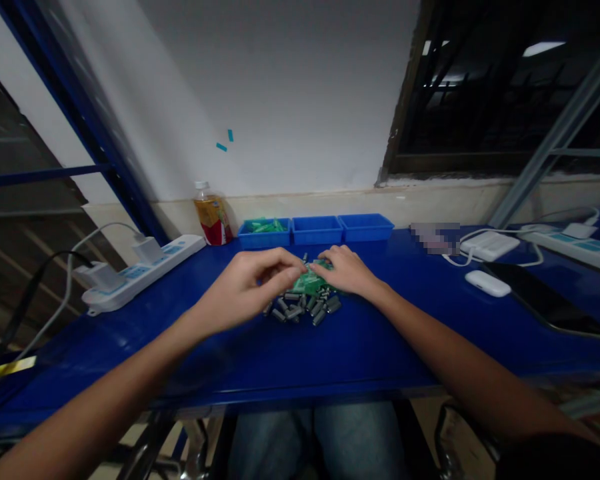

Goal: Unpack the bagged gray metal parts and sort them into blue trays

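Green translucent, plastic-looking pieces point(305, 286) in the head view, heaped with small grey metal-looking cylinders point(319, 316) on the glossy blue table point(240, 363). Bare left hand point(253, 283) at the heap's left side — fingers curled, thumb near forefinger; bare right hand point(349, 269) at its right, fingers bent over it. Whether either pinches anything, I cannot tell. The cylinders look stiff, smooth, perhaps slippery, weighty for their size — best taken mid-barrel; the green pieces seem lighter, suiting a gentle fingertip pinch.
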`<action>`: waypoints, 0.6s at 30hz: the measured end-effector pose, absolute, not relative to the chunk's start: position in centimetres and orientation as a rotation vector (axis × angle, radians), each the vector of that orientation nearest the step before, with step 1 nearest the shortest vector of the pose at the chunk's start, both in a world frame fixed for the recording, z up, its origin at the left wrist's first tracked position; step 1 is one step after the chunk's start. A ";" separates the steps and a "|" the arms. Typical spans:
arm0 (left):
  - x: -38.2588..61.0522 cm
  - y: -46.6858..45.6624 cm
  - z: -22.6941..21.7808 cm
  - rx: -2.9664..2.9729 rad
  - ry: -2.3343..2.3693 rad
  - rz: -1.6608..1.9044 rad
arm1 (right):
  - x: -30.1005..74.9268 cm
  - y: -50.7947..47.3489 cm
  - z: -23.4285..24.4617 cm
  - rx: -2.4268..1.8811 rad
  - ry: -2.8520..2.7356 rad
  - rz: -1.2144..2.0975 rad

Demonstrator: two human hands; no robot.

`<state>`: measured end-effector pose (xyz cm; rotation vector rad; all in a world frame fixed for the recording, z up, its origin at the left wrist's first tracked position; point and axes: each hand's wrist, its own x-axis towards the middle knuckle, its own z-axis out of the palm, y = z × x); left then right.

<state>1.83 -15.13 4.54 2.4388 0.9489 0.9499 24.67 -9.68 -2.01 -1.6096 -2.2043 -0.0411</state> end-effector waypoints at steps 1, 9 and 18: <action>1.9 -13.8 4.0 2.464 0.982 0.910 | 24.7 -9.7 -2.0 -1.602 -2.210 -0.048; 2.1 -2.9 -2.9 2.600 1.364 0.795 | 24.6 -9.8 -2.0 -1.501 -2.150 -0.015; 2.2 -2.4 -4.1 2.618 1.321 0.687 | 24.6 -9.7 -2.3 -1.542 -2.251 -0.008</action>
